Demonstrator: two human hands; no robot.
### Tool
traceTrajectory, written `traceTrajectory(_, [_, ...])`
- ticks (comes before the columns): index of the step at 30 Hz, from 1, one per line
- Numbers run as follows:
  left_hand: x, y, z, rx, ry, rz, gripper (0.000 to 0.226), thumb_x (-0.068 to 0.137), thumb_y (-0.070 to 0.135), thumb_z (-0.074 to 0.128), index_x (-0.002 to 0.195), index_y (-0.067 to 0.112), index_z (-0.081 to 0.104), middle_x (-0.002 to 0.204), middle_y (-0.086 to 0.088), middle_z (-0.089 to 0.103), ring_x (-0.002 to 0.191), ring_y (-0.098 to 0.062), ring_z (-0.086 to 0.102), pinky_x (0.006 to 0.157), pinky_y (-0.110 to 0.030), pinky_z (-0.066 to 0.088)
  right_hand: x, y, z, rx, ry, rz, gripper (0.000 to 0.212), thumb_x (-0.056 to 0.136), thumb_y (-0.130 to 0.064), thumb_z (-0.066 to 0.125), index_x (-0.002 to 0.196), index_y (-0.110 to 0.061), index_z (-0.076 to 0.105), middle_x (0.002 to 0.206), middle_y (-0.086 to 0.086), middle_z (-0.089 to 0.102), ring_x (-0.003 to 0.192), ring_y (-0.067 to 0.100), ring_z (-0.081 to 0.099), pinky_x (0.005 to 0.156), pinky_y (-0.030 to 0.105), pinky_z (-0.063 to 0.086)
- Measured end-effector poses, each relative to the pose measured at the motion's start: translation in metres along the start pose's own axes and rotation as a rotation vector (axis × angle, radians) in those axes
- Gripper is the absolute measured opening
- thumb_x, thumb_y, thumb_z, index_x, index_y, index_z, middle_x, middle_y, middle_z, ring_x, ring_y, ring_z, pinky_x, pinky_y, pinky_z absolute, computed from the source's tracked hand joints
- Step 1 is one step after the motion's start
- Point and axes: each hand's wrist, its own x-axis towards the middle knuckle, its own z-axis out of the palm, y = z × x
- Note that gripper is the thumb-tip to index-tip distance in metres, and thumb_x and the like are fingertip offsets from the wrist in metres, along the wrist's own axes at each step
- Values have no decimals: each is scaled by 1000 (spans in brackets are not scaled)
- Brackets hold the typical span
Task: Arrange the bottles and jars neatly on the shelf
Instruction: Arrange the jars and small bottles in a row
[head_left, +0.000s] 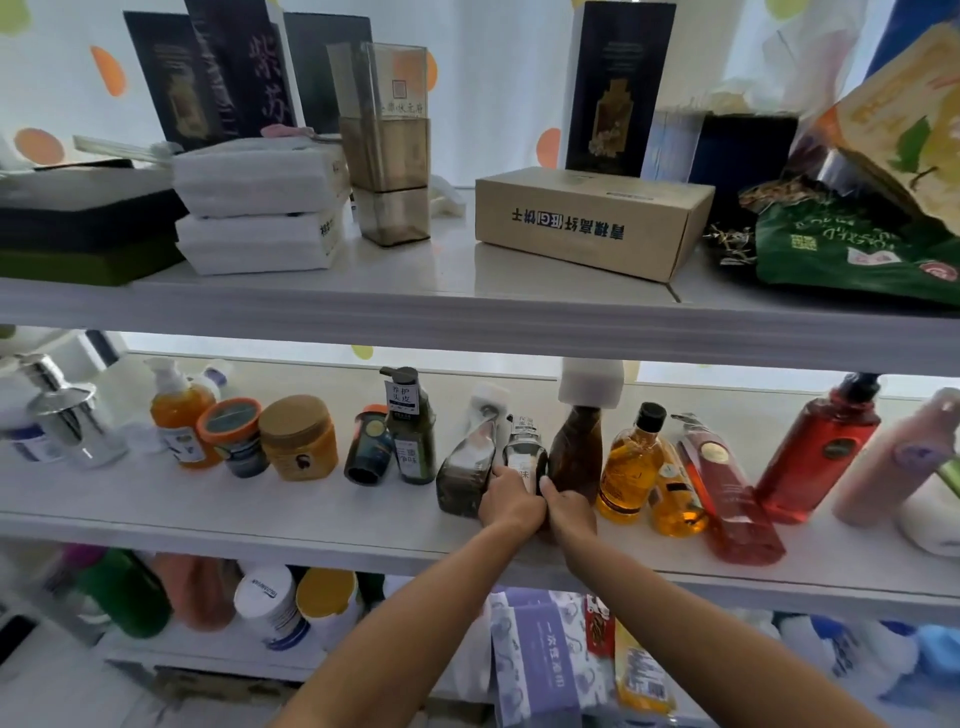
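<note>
Head view, middle shelf (260, 514) at centre frame: both hands meet at the base of a small dark bottle with a white label (524, 457). Left hand (511, 501) has its grip closed on the bottle's lower left side, thumb lying across the label; right hand (571, 512) presses against the lower right side, thumb up, though whether its fingers wrap the bottle cannot be told. The bottle stands roughly upright between 2 neighbours: a clear square bottle of dark liquid (465, 473) leaning just left of it, and a brown bottle with a large white cap (579, 441) touching or nearly touching on the right.

Further right along the same shelf stand an amber bottle with a black cap (631, 462), a smaller amber bottle (675, 499) and 2 red bottles, the nearer one (727, 493) lying tilted, the other (821, 452) leaning. Left of centre are a green pump bottle (410, 431), a dark blue jar (369, 452) tipped forward, a yellow jar with a tan lid (301, 436) and an orange pump bottle (179, 415). Upper shelf, upper centre of frame, carries a cardboard box (592, 223).
</note>
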Motion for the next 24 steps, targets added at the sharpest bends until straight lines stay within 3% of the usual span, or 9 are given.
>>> traceTrajectory(6, [-20, -10, -15, -42, 47, 64, 47, 88, 27, 57, 126, 3, 45, 122, -17, 61, 115, -34, 58, 90, -36, 47, -6, -5, 8, 338, -140, 91, 65, 78, -42, 70, 119, 7, 58, 112, 20, 66, 102, 30, 63, 96, 43, 50])
traceTrajectory(8, [-26, -13, -20, -50, 77, 103, 47, 88, 27, 57, 126, 3, 45, 119, -18, 62, 113, -34, 59, 89, -37, 48, -12, -10, 8, 415, -161, 85, 57, 79, -31, 72, 117, 8, 57, 103, 18, 67, 93, 27, 63, 86, 39, 54])
traceTrajectory(10, [-31, -16, -27, -65, 120, 145, 48, 85, 27, 59, 125, 4, 45, 115, -18, 64, 110, -34, 61, 88, -38, 49, -19, -17, 6, 484, -172, 61, 46, 81, -21, 71, 112, 10, 58, 87, 14, 65, 78, 22, 62, 67, 31, 54])
traceTrajectory(12, [-38, -20, -36, -93, 172, 177, 51, 83, 29, 62, 126, 6, 45, 111, -16, 66, 106, -31, 63, 84, -36, 50, -29, -24, 6, 540, -186, 19, 40, 81, -17, 72, 107, 11, 61, 79, 12, 65, 71, 20, 63, 59, 27, 51])
traceTrajectory(15, [-50, -34, -46, -151, 266, 201, 60, 81, 32, 65, 133, 13, 42, 112, -10, 67, 104, -26, 63, 85, -35, 52, -45, -28, 16, 583, -227, -38, 35, 80, -16, 72, 103, 9, 62, 80, 13, 67, 71, 19, 65, 61, 25, 52])
traceTrajectory(18, [-67, -47, -53, -199, 353, 205, 54, 83, 34, 66, 130, 17, 46, 116, -5, 65, 106, -22, 62, 87, -32, 50, -60, -31, 30, 629, -266, -91, 34, 80, -12, 72, 106, 7, 62, 83, 14, 68, 73, 21, 66, 65, 25, 54])
traceTrajectory(24, [-76, -68, -82, -190, 389, 168, 57, 84, 35, 66, 134, 16, 45, 123, -7, 62, 112, -25, 60, 90, -36, 50, -78, -49, 59, 584, -308, -106, 27, 77, -14, 76, 97, 1, 67, 78, 11, 67, 69, 21, 65, 67, 31, 57])
